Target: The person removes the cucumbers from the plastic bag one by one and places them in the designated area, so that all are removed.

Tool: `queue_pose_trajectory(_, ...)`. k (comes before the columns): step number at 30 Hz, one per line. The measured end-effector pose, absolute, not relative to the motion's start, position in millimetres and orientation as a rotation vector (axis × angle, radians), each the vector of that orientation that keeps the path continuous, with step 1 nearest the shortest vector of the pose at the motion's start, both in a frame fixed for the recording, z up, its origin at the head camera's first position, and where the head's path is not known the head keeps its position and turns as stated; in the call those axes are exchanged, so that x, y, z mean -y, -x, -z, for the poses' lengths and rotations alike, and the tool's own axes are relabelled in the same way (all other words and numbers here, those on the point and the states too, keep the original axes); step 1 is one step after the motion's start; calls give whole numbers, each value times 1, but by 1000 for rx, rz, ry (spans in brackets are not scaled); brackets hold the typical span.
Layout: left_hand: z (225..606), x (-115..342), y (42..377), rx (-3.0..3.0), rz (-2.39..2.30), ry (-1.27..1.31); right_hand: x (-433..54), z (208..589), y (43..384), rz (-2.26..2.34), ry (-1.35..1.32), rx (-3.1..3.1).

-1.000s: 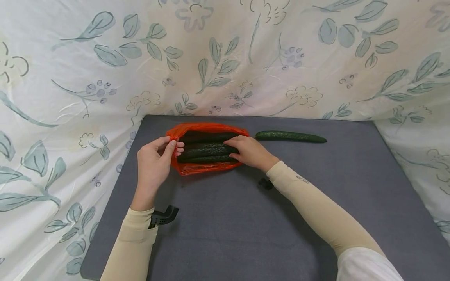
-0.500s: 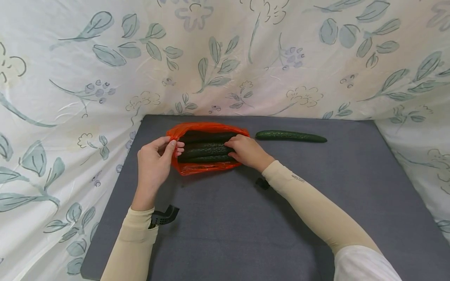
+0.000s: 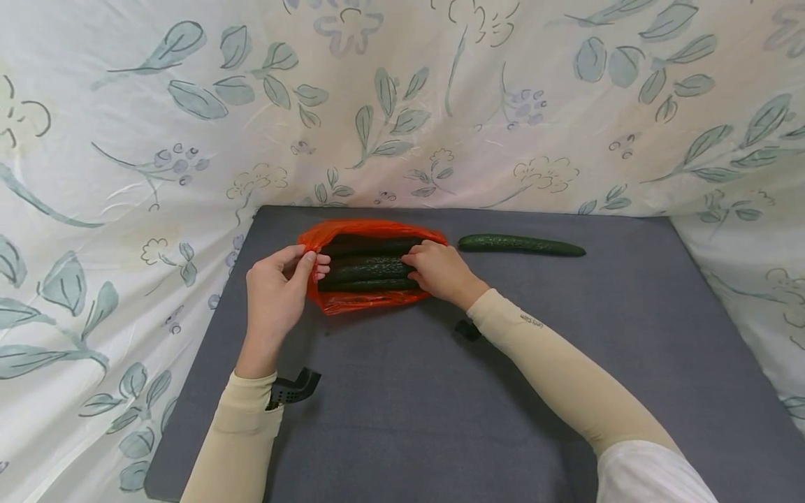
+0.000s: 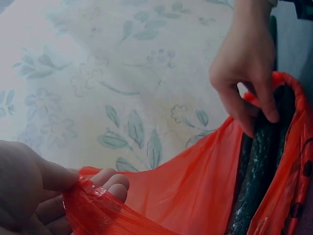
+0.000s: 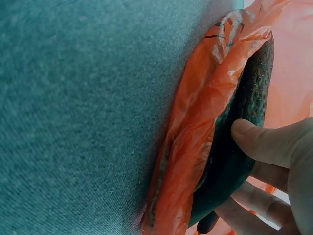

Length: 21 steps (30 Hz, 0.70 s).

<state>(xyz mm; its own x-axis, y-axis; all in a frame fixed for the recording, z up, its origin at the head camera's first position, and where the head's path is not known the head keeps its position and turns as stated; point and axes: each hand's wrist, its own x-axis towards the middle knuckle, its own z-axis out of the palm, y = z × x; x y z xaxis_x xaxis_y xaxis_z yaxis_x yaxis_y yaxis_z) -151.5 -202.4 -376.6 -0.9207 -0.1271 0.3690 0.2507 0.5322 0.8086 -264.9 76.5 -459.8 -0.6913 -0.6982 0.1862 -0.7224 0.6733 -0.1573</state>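
A red plastic bag [image 3: 361, 303] lies with its mouth held wide on the table, several dark green cucumbers side by side inside. My left hand [image 3: 277, 290] pinches the bag's left edge between thumb and fingers; the left wrist view shows the film [image 4: 188, 181] stretched up to that pinch. At the bag's right end, my right hand [image 3: 448, 272] reaches in and grips the right end of a cucumber [image 3: 371, 266]. In the right wrist view the thumb presses on the near side of this cucumber [image 5: 254, 85], and the other fingers curl behind it, partly hidden.
One more cucumber [image 3: 522, 244] lies outside the bag, just to its right near the table's back edge. The dark grey table [image 3: 402, 405] ends against a floral curtain [image 3: 390, 105] behind and at both sides.
My right hand and forearm have shifted slightly to the left, the fingers still on the cucumber. The left hand and the bag look unchanged.
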Motion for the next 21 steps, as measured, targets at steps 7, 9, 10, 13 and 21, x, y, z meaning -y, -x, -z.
queue_pose_trajectory(7,376,202,152,2391,1349,102,-79,460,263,-356,-1189,2728)
queue_pose_trajectory(9,376,202,152,2390,1345,101,-79,459,263,-366,-1191,2723)
queue_pose_trajectory(10,376,202,152,2390,1344,100,-80,458,262,-370,-1192,2721)
queue_pose_trajectory(13,376,202,152,2391,1342,97,-80,457,262,-387,-1200,2708)
queue_pose_trajectory(21,375,203,151,2393,1341,99,-79,449,259,-413,-1211,2696)
